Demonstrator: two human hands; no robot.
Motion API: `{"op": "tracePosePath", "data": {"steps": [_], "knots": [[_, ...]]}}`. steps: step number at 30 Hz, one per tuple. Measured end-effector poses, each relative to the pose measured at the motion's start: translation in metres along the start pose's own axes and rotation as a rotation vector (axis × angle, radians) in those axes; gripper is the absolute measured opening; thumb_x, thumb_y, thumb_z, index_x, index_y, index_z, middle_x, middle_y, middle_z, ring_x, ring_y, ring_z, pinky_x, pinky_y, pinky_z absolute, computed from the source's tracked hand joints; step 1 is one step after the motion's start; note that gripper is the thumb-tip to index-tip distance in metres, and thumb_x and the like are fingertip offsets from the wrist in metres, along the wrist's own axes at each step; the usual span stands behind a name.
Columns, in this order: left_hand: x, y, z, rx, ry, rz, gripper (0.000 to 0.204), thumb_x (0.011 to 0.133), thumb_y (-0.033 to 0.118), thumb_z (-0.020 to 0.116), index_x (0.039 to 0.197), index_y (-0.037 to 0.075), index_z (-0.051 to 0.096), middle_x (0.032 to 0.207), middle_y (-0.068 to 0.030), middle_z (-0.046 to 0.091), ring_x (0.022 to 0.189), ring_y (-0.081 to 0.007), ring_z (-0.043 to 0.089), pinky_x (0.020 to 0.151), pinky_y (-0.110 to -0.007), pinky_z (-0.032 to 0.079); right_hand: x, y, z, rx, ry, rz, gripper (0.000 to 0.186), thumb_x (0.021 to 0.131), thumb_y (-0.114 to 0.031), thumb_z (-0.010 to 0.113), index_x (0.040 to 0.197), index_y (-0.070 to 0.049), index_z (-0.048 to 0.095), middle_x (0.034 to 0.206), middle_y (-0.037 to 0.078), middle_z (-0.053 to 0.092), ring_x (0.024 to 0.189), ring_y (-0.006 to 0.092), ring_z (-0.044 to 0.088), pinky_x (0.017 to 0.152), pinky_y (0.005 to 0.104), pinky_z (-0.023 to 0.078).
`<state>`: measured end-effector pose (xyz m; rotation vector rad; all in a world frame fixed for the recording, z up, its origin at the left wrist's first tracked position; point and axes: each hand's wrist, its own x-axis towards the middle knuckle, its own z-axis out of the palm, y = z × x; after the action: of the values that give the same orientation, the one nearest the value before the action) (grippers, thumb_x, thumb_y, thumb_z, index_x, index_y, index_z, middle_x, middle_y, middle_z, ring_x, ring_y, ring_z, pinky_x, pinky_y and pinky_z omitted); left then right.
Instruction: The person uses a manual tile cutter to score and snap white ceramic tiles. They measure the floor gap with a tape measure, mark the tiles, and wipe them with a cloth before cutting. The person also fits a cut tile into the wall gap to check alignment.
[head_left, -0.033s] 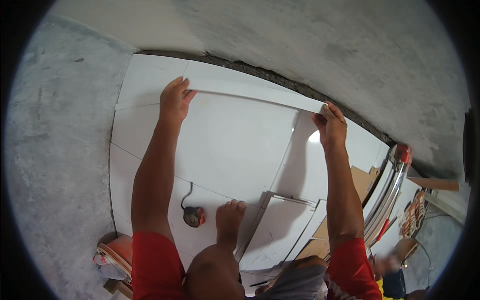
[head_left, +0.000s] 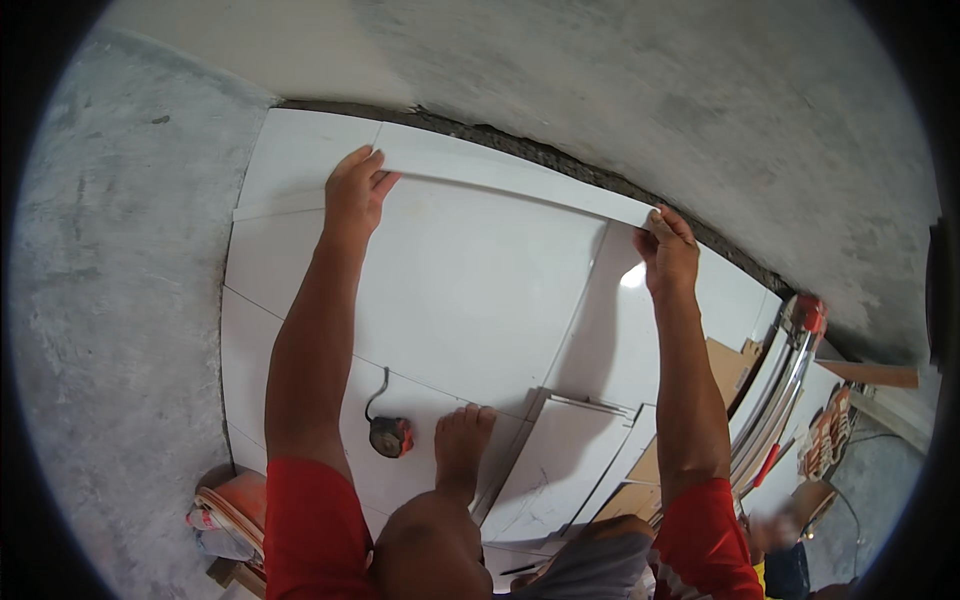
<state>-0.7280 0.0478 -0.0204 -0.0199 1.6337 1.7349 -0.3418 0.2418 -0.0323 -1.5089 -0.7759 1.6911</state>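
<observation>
A long, narrow white tile strip (head_left: 515,188) spans the space between my two hands, near the base of the wall. My left hand (head_left: 355,192) is closed on its left end, thumb on the near side. The right end is pinched in my right hand (head_left: 670,252). Beneath it lie large white floor tiles (head_left: 470,275); whether the strip touches them I cannot tell. A dark gap (head_left: 500,140) runs along the wall beyond the strip. Nearer to me, a black and red tape measure (head_left: 390,436) rests on the tiles, its blade partly out.
White tile pieces (head_left: 560,455) are stacked right of my bare foot (head_left: 464,440). A tile cutter (head_left: 775,400) with a red end and cardboard (head_left: 728,375) lie farther right. Bare concrete (head_left: 120,300) is at the left. A person's hand (head_left: 775,530) shows blurred at lower right.
The strip's left end has moved slightly away from me, toward the wall, along with my left hand. The whole view has shifted a little. Both hands keep their hold.
</observation>
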Motion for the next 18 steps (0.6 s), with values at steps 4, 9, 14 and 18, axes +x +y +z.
{"op": "tracePosePath", "data": {"steps": [4,9,14,18], "knots": [[0.057,0.014,0.020,0.448,0.013,0.168,0.052,0.091,0.017,0.071,0.137,-0.004,0.055,0.118,-0.0118,0.063,0.109,-0.0221,0.060,0.097,-0.036,0.048,0.026,0.004,0.020,-0.315,0.080,-0.188,0.022,0.092,-0.005,0.073,0.112,0.002,0.071,0.088,0.005,0.070,0.079,0.0121,0.064,0.075,0.0286,0.053],[0.106,0.019,0.026,0.904,0.104,0.410,0.039,0.089,0.022,0.072,0.118,-0.002,0.065,0.097,-0.0106,0.071,0.089,-0.0169,0.065,0.082,-0.031,0.051,0.046,0.028,0.048,-0.402,0.086,-0.585,0.014,0.090,-0.005,0.075,0.097,0.002,0.066,0.085,0.006,0.066,0.083,0.0139,0.061,0.082,0.0294,0.049],[0.130,0.019,0.015,1.011,0.045,0.399,0.032,0.089,0.022,0.073,0.111,0.000,0.066,0.101,-0.0133,0.074,0.088,-0.0208,0.069,0.081,-0.034,0.053,0.046,0.039,0.057,-0.707,0.134,-0.616,0.017,0.090,-0.008,0.075,0.089,-0.002,0.058,0.081,0.006,0.062,0.076,0.0152,0.057,0.077,0.0301,0.048],[0.150,0.020,-0.001,1.069,-0.029,0.487,0.030,0.089,0.021,0.072,0.110,0.001,0.066,0.099,-0.0131,0.073,0.084,-0.0195,0.068,0.079,-0.033,0.053,0.051,0.043,0.061,-0.716,0.115,-0.583,0.012,0.090,-0.009,0.075,0.094,-0.001,0.066,0.085,0.009,0.069,0.078,0.0160,0.062,0.077,0.0302,0.050]]}}
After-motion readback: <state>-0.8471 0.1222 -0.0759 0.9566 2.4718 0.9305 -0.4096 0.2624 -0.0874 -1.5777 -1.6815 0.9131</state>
